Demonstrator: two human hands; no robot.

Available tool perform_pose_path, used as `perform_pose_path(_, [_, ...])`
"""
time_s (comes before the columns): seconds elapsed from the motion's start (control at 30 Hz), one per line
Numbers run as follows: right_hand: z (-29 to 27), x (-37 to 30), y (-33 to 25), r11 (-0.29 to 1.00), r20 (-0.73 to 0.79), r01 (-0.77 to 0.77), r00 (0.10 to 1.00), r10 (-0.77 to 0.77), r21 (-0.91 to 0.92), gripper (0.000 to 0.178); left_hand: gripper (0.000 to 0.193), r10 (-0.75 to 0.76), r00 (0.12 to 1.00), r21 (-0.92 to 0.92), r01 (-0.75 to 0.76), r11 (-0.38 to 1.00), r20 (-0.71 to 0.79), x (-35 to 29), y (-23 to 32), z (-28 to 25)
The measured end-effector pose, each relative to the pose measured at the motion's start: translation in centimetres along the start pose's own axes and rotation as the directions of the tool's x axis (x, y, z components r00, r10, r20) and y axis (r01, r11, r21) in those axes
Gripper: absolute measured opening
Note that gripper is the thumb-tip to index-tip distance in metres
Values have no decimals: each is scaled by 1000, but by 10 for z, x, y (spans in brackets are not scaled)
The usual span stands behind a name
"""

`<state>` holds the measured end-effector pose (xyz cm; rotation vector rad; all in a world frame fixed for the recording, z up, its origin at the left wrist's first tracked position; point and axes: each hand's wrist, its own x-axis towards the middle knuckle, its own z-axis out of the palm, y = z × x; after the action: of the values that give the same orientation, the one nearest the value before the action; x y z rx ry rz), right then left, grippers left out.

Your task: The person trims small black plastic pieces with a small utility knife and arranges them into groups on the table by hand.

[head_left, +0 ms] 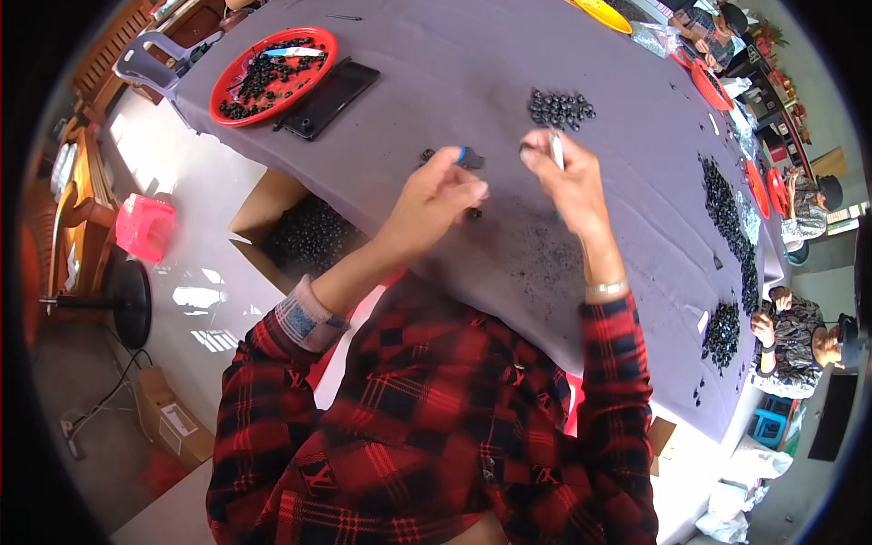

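Note:
My left hand (440, 195) hovers over the purple-grey tablecloth (454, 82), thumb and forefinger apart and slightly blurred. A blue and dark covering shows at its forefinger tip. A few small black pieces (474, 214) lie beside and beneath this hand. To the right, my right hand (572, 177) is closed around a slim, pale-handled tool (556, 150); its working end is hard to make out. At that hand's thumb and fingertips there is a small, dark, rounded piece (526, 148). Just beyond it sits a cluster of shiny black pieces (560, 109).
A red tray (329, 45) of black pieces and a black phone (331, 98) lie at the far left. Below the table's left edge stands a carton (259, 213) full of black pieces. Dark crumbs (545, 268) dot the cloth. Other people sit along the right, by black heaps (722, 336).

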<state>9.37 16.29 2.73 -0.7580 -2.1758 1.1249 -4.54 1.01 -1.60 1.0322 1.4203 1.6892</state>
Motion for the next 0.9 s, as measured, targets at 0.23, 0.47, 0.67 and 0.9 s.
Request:
perform_pose_path(0.23, [-9,-81,-11,836,12,163,980,-198,524,19,33,-73,874,-549,364,753,481,-7,21,39])
perform_pose_path(0.47, [-13,-101,-22,882,-47,226,973,-227,413,22,32,-88,859,-547,396,738,504,-14,18,47])
perform_pose_path(0.67, [-8,-105,-25,910,-85,231,973,-215,344,24,35,-55,851,-583,403,706,522,-19,18,47])
perform_pose_path(0.9, [-8,-109,-31,891,-23,189,980,-198,413,16,34,-90,793,-567,505,651,603,-22,13,44])
